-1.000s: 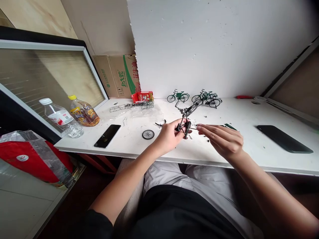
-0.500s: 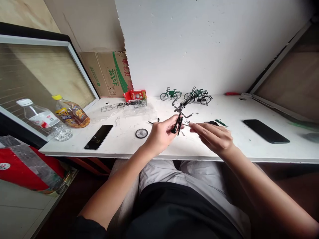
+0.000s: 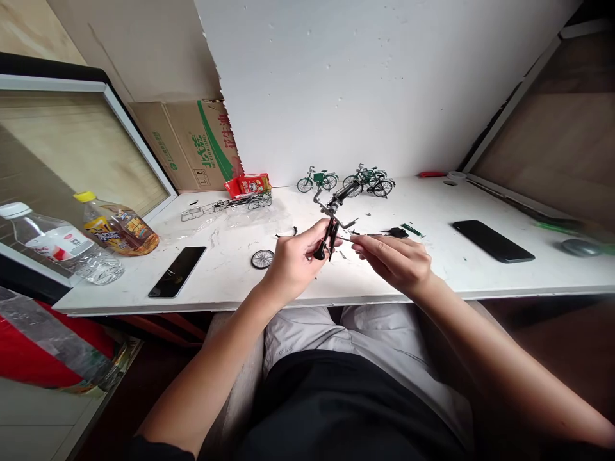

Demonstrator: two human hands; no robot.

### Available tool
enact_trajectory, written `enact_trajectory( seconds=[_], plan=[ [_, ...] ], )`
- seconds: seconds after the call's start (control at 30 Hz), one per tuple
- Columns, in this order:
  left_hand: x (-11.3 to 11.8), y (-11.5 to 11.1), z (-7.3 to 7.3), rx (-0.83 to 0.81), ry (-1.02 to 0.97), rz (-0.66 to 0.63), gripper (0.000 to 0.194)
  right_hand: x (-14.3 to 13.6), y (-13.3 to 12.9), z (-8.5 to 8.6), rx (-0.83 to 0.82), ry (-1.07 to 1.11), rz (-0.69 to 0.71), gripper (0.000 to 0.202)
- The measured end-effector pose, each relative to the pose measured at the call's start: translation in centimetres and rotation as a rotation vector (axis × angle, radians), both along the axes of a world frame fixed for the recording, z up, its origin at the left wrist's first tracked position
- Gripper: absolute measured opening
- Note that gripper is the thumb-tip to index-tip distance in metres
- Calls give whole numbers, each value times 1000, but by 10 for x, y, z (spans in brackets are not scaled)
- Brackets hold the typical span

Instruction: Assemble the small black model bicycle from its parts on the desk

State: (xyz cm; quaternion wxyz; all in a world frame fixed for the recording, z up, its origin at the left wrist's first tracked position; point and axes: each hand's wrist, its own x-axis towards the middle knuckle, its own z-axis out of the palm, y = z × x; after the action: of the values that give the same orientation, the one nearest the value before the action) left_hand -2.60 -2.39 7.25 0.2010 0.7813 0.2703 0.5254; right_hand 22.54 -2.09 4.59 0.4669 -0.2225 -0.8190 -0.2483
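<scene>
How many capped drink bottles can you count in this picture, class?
2: a white-capped bottle at the far left, and a yellow-capped bottle just to its right, slightly farther back.

Prob. home desk [image 3: 230, 282], drink btls [image 3: 125, 230], phone [image 3: 179, 271], cardbd box [image 3: 187, 144]

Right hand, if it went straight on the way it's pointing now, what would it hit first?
Probably the partly built model bicycle in the left hand. The thin rod in the right hand points at it, though depth is hard to judge.
</scene>
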Motion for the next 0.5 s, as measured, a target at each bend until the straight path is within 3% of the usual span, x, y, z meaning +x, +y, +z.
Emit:
enact_trajectory(
  seconds=[0.17,0.33,0.5],
  plan=[
    [1,3,-7,-1,-15,-33,36,-12,-6,9,6,20,11,29],
    [2,1,-5,-19,-48,-68,36,-19,-9,11,-100,107,1,13],
    [2,0,-6,-42,-41,-60,37,-26,-14,13,-230,223,26,16]
  ],
)
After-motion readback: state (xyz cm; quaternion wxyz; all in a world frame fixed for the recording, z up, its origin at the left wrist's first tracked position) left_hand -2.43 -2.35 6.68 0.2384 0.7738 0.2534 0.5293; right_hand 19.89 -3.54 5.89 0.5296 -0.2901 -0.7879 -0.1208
